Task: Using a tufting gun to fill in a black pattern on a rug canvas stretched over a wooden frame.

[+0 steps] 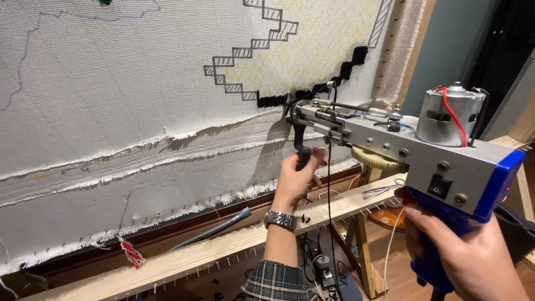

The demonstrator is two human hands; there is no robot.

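A pale cloth (139,100) stretches over a wooden frame (184,257). The left hand (295,178) clenches the tufting gun's (401,145) front handle; the right hand (473,251) wraps its blue grip. The needle meets the black stitching (312,92); firm, square, steady pressure seems best.

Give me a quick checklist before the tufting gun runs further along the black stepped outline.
1. Left hand on the black front handle: ok.
2. Right hand around the blue rear grip: ok.
3. Gun tip at the cloth, by the black tufted line: ok.
4. Black yarn hanging free below the gun, untangled: ok.
5. Needle through the cloth: cannot tell.
6. Trigger finger position: cannot tell.
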